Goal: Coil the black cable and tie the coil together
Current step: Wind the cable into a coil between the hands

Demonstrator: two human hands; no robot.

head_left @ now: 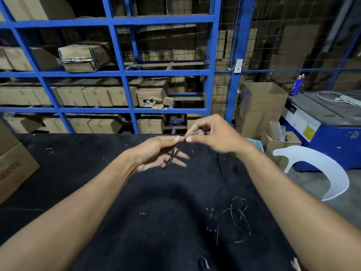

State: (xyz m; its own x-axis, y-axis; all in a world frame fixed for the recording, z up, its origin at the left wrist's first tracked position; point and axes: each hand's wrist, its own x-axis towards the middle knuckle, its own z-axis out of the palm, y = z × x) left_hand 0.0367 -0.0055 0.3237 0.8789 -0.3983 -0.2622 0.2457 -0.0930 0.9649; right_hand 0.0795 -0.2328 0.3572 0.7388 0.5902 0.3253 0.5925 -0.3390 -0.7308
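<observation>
black tabletop [97,173] | thin black cable [237,220] loosely looped | both hands pinching

Bare black table [97,182] lies open left of the hands; loose cable loops [237,220] clutter the near-right.

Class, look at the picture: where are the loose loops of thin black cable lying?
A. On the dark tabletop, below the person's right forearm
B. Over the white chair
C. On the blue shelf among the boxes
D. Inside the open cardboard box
A: the cable loops lie on the dark tabletop, just under the right forearm.
</observation>
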